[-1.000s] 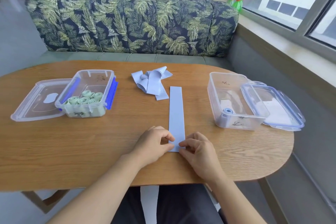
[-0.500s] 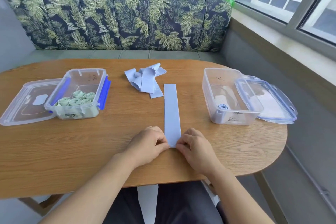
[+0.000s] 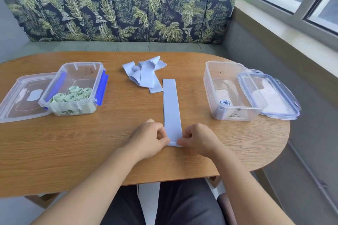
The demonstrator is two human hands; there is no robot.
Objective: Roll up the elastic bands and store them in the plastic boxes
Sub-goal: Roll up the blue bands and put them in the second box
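A light blue elastic band [image 3: 171,107] lies flat and straight on the wooden table [image 3: 91,142], running away from me. My left hand [image 3: 148,138] and my right hand [image 3: 200,139] pinch its near end from either side, where a small fold has formed. A loose heap of blue bands [image 3: 144,74] lies behind it. The left plastic box [image 3: 73,87] holds several rolled green bands [image 3: 72,95]. One rolled blue band [image 3: 225,103] sits in the right plastic box [image 3: 232,89].
A clear lid [image 3: 22,97] lies left of the left box, and a blue-rimmed lid [image 3: 270,95] leans by the right box. A leaf-patterned sofa [image 3: 117,5] stands behind the table. A window sill runs along the right.
Both hands have drawn closer together on the band's near end and curled their fingers, turning the end over into a small fold. The camera tipped down slightly.
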